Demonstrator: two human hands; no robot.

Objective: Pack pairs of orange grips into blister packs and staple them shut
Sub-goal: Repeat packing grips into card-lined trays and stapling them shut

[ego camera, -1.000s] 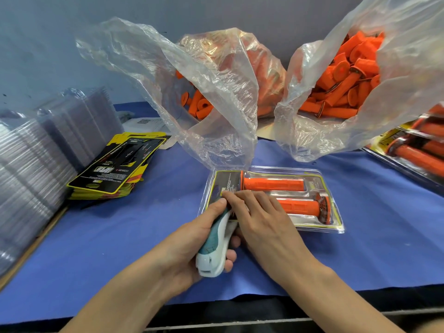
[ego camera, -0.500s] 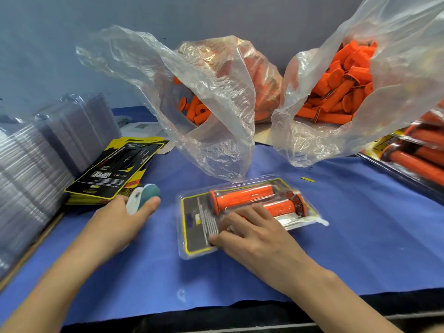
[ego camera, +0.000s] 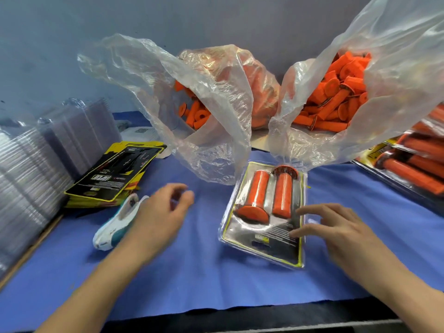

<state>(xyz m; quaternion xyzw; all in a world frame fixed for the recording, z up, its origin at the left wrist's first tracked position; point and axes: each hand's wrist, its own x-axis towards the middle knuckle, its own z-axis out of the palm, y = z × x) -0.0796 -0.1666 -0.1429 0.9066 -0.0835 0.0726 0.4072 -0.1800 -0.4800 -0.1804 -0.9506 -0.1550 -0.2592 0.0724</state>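
Observation:
A closed blister pack [ego camera: 264,241] with two orange grips [ego camera: 269,193] lies lengthwise on the blue cloth, right of centre. My right hand [ego camera: 336,231] has its fingers spread, and the fingertips touch the pack's right edge and card. My left hand [ego camera: 161,212] hovers blurred over the cloth, fingers loosely curled, holding nothing. The white and teal stapler [ego camera: 115,224] lies on the cloth just left of that hand.
Two clear bags of loose orange grips [ego camera: 199,111] [ego camera: 336,97] stand at the back. Yellow-black insert cards [ego camera: 113,174] are stacked at left beside piles of empty clear blisters [ego camera: 31,164]. Finished packs [ego camera: 413,164] lie at far right. The table's front edge [ego camera: 216,318] runs along the bottom.
The left hand put the stapler down on the cloth and let go of it. The right hand turned the blister pack from lying crosswise to lengthwise and shifted it to the right.

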